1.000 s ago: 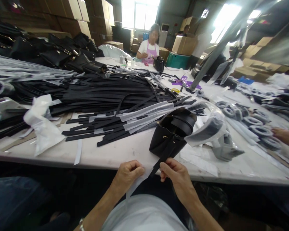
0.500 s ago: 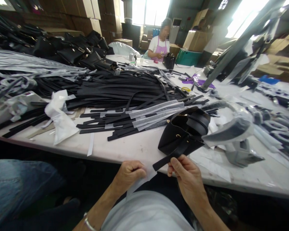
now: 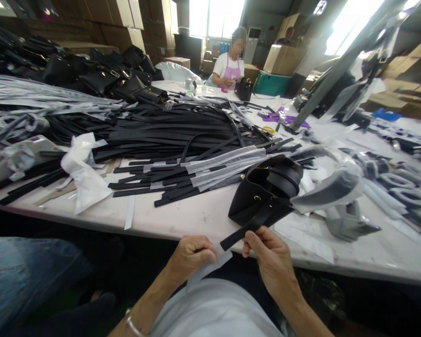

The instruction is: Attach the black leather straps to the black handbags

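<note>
My left hand (image 3: 192, 255) is closed on a strip of thin white translucent paper (image 3: 210, 267), which hangs down toward my lap. In my right hand (image 3: 269, 255), thumb and fingers pinch a flat black strap (image 3: 236, 237) near its free end. That end points left, close to the paper; whether they touch I cannot tell. The strap runs back to a black handbag (image 3: 247, 199) standing at the table edge just beyond my hands. The bag's top gapes, with another black strap coiled in it and small gold fittings on its side.
Many black straps (image 3: 175, 126) lie heaped across the white table (image 3: 196, 217), some in white wrapping. Crumpled white wrapping (image 3: 84, 173) sits left; a plastic-wrapped handle (image 3: 330, 189) lies right of the bag. Black bags (image 3: 101, 79) are piled back left. A slanted pole (image 3: 323, 93) rises right. A person (image 3: 229, 68) works opposite.
The view has shifted slightly. My left hand and the paper have moved a little toward the strap's end. My right hand keeps its pinch on the strap.
</note>
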Tool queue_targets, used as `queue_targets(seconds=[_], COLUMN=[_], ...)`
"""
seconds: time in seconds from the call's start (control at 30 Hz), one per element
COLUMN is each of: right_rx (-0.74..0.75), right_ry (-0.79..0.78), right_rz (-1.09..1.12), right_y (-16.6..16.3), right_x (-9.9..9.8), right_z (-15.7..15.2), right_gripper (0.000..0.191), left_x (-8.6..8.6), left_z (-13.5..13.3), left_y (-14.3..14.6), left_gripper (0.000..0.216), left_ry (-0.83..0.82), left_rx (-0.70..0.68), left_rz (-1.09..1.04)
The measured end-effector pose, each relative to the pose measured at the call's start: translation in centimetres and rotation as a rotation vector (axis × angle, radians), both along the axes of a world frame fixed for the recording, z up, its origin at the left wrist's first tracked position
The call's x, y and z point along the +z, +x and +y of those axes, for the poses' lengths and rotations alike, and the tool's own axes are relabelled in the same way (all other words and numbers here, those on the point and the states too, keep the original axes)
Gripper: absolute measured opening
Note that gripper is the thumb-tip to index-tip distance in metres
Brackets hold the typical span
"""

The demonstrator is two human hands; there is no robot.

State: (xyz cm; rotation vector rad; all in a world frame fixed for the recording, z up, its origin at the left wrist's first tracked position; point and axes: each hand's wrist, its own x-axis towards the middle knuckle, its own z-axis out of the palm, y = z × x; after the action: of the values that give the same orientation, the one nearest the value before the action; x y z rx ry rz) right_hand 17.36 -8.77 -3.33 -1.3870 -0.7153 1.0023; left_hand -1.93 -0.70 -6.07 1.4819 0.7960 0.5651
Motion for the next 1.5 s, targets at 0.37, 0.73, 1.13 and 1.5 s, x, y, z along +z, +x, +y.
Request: queue_targets(seconds=[0.37, 0.73, 1.13, 1.5], right_rx=[0.003, 0.073, 0.038, -0.096], right_ry=[-0.009, -0.100, -0.131, -0.095], right_rz=[0.017, -0.047, -0.002, 0.114], right_y=[-0.2, 0.0, 4.5, 4.9], right_x=[0.0, 0.6, 1.2, 2.5], right_z=[0.2, 0.3, -1.6, 2.0], right_gripper=[0.027, 0.031, 0.048, 0.047], left_x=[-0.5, -0.1, 3.1, 4.0], left_z=[0.0, -0.3, 1.2, 1.4], left_y=[-0.2, 2.0, 10.3, 12.9], left_gripper=[0.032, 0.023, 0.025, 0.019], left_ry=[-0.041, -0.053, 0.001, -0.013], left_rx=[0.020, 0.014, 0.103, 0.248], left_rz=[-0.064, -0.028, -0.066, -0.222])
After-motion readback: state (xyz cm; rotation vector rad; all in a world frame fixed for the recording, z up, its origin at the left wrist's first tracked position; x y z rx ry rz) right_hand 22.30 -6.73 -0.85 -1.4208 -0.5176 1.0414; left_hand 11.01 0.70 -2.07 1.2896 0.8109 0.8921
